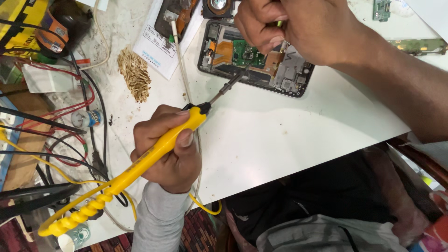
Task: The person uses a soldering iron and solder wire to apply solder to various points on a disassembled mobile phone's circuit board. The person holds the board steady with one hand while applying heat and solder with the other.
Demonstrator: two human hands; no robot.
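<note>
left hand [168, 149] grips a yellow soldering iron [154, 151], tip on an opened phone [254, 63] near the counter's [280, 135] far edge; right hand [289, 28] fingers pinch a thin tool; back cover already off.

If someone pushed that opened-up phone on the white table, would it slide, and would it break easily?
The phone lies flat on the smooth white table, so it would probably slide, not roll or tip. Its back is off, showing a green board and thin orange strips, so it is likely fragile there. It looks thin and probably light. The right hand rests over it, likely steadying it.
</note>
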